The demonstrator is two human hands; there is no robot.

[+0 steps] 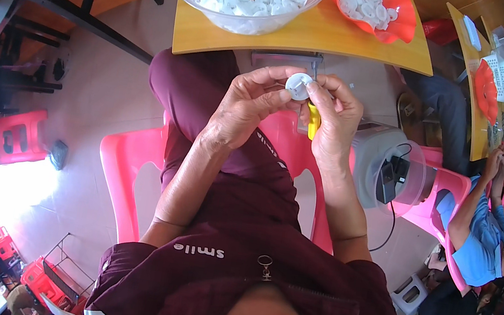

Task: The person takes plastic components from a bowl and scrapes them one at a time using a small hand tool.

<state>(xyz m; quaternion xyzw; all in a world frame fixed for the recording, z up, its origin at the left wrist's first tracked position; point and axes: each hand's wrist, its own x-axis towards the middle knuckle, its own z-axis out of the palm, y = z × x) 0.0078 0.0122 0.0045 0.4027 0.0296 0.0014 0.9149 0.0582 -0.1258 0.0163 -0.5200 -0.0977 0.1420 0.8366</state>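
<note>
In front of my lap, my left hand [251, 95] pinches the edge of a small, round, white plastic part [297, 87] between thumb and fingers. My right hand [337, 113] is closed around a tool with a yellow handle [314, 123]; its thumb presses on the white part too. A thin metal piece rises above the right fingers, and I cannot make out the tool's exact kind. Beyond my hands, a clear plastic bowl [240, 24] full of similar white parts stands on the yellow table [359, 48]. Right of it, a red wavy-rimmed bowl [409, 15] holds more.
A clear plastic tub [414, 182] with black adapters [388, 181] and a cable stands to my right. Further right, a person in blue [480, 247] sits on a pink chair at another table [472, 79]. A dark metal frame [85, 12] stands at the left.
</note>
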